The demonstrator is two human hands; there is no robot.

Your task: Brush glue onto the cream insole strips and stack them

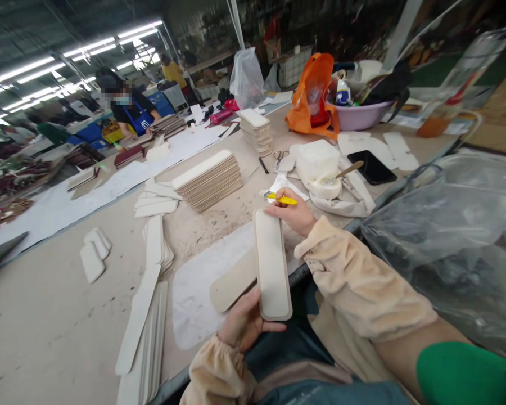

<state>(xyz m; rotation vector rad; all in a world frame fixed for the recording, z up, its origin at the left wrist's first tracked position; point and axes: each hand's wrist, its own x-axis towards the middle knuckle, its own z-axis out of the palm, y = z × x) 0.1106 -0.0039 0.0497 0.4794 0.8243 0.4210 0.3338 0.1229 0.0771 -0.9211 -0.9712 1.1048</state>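
Note:
A long cream panel (274,270) with rounded corners and a darker rim is tilted up over the table's front edge. My left hand (247,322) grips it near its lower end, closed around the edge. At the panel's upper end, my right hand (293,212) is closed on a yellow-handled tool (285,199) with a small metal head; its exact kind is unclear. The fingers of that hand also touch the panel's top. Partly beneath the held panel, another beige panel (231,281) lies on a white sheet (194,304).
Tall panel stacks (208,183) stand ahead, with loose strips (139,320) to the left. A white tub (318,160), a phone (371,167) and scissors (280,156) lie at right. Behind are an orange bag (312,95) and a purple basin (360,117). A masked co-worker (129,107) stands far left.

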